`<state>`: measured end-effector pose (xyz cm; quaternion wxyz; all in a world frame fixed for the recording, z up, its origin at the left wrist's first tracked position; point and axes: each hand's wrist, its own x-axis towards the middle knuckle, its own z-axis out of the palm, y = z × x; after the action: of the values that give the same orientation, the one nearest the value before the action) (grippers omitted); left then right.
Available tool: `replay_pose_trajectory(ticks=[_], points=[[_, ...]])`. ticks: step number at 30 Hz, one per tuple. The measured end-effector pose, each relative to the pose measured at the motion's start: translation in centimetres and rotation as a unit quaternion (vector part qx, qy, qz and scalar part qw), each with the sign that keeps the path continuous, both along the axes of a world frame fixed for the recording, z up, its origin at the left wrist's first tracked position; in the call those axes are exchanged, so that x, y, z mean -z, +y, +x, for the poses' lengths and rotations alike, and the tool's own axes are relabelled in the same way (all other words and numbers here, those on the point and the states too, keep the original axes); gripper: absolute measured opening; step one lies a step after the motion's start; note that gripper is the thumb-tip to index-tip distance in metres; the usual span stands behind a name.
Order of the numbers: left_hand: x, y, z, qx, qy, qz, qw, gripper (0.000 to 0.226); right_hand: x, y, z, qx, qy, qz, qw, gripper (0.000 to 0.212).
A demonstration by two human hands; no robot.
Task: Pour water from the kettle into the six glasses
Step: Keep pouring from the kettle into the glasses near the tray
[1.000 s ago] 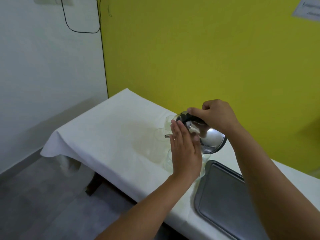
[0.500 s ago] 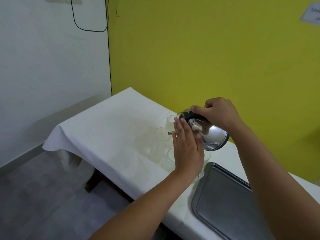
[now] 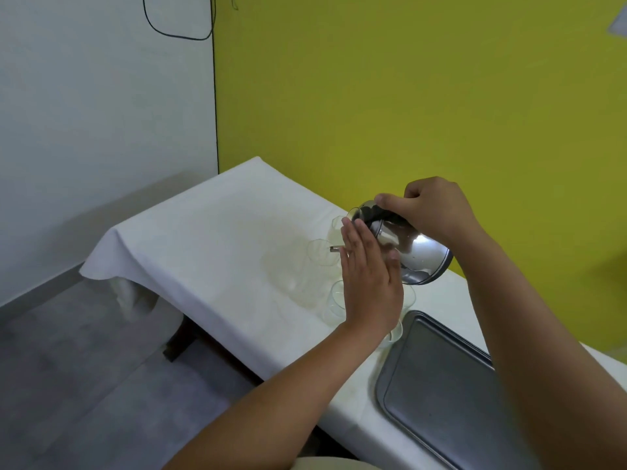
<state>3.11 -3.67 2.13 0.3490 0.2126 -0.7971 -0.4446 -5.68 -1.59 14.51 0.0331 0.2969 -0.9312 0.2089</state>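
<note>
Right hand [image 3: 432, 212] is gripping the steel kettle [image 3: 412, 252] from above, fingers curled tight on its black top, and tipping it hard toward 9 o'clock, with the base swinging up toward 3. Left hand [image 3: 368, 283] is standing flat and open, fingers straight and together, palm pressing the kettle's near side. The spout [image 3: 336, 249] is sticking out past the left fingertips, right over the rim of a clear glass [image 3: 320, 256]; can't tell whether water is flowing or how full it is. A second glass [image 3: 336, 228] is sitting at 12 o'clock of that one, showing a pale tint inside. More glasses [image 3: 334, 300] are standing at 6 o'clock under the left hand, mostly blocked by hand and wrist, so contents and count are unreadable. Grey metal tray [image 3: 441, 385] is lying empty at 5 o'clock, just beside the nearest glass. White tablecloth [image 3: 203, 239] is showing a faint yellowish stain [image 3: 288, 266] at 9 o'clock of the glasses. Yellow wall [image 3: 407, 96] is running behind, white wall [image 3: 101, 96] at 10 o'clock with a black cable [image 3: 215, 96], grey floor [image 3: 84, 385] below.
</note>
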Motion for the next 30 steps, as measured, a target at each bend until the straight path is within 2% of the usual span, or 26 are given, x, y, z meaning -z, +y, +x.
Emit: replay_pose_trajectory(ticks=[15, 30], points=[[0.1, 0.1, 0.5, 0.013, 0.005, -0.007, 1.0, 0.068, -0.5, 0.0, 0.8, 0.011, 0.052, 0.028, 0.998, 0.057], [0.0, 0.6, 0.9, 0.023, 0.03, 0.001, 0.999, 0.062, -0.7, 0.9, 1.4, 0.02, 0.061, 0.024, 0.998, 0.054]])
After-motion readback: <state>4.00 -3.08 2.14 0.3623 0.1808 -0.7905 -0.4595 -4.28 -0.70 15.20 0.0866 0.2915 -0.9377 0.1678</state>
